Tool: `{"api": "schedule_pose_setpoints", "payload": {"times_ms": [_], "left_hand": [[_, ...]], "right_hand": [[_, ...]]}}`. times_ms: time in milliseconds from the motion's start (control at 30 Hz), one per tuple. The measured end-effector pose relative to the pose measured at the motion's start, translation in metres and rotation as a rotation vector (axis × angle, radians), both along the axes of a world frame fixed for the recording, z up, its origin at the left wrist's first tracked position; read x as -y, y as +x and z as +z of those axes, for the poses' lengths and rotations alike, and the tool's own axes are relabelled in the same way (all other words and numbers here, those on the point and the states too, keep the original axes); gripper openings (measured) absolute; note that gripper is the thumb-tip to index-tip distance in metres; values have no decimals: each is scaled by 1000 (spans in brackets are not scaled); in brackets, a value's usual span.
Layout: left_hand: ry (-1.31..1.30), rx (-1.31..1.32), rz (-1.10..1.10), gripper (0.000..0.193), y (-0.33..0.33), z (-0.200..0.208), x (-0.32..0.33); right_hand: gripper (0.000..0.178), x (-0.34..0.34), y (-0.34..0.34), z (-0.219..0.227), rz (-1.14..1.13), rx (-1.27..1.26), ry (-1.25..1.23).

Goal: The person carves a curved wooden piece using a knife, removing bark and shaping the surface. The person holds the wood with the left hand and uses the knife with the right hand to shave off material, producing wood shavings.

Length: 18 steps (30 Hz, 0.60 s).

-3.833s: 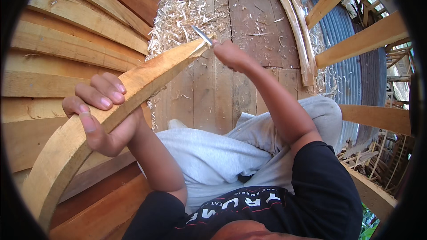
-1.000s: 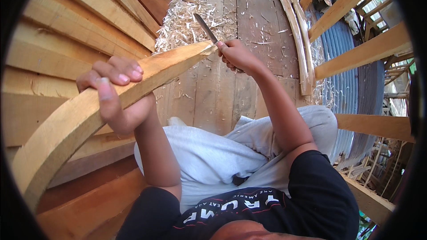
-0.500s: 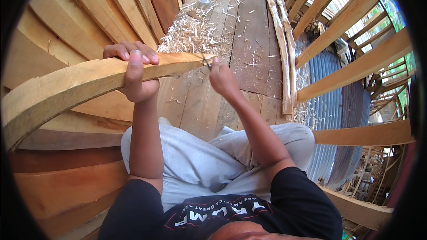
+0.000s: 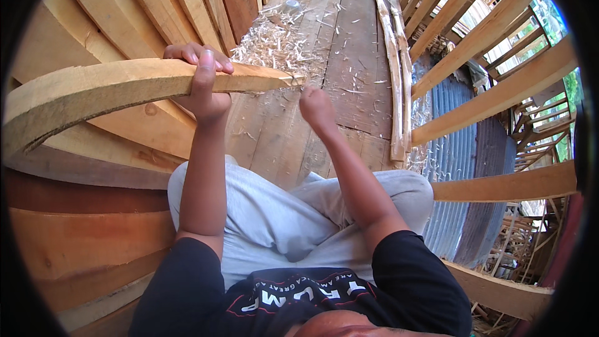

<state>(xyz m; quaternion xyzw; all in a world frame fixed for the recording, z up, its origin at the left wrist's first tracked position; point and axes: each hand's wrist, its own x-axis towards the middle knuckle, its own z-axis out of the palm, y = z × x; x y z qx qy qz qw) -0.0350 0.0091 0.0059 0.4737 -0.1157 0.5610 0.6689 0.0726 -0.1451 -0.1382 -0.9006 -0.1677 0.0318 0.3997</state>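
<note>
A long pale wooden beam (image 4: 118, 87), curved in this view, runs from the left edge to a tapered end in front of me. My left hand (image 4: 206, 84) is closed around it, thumb on the near side and fingers over the far side. Just off the tapered tip, my right hand (image 4: 317, 107) is in a fist. A small dark line shows on the wood beside it. What the fist holds is mostly hidden, so I cannot name it.
Wood shavings (image 4: 268, 47) are heaped on the plank floor (image 4: 349, 50) beyond the beam, near a small clear cup (image 4: 291, 6). Boards (image 4: 93, 12) line the left. Two narrow strips (image 4: 390, 75) lie at right, beside wooden slats (image 4: 499, 106) and corrugated metal sheets (image 4: 452, 106).
My left hand has shifted slightly right along with the beam. My right hand has moved a little right and down, away from the tip; the thin dark tool seen there before is now mostly hidden.
</note>
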Motion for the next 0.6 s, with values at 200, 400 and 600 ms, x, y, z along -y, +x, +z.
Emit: {"api": "schedule_pose_setpoints", "payload": {"times_ms": [200,400,600], "left_hand": [[-8,37,-30,22,-1,-6,-6],[-16,2,30,22,-3,-4,4],[-47,-26,83,23,-2,-2,0]], "right_hand": [[49,-17,-17,47,108,-203,11],[51,-24,-21,25,8,98,114],[50,-24,-27,21,-88,142,33]]}}
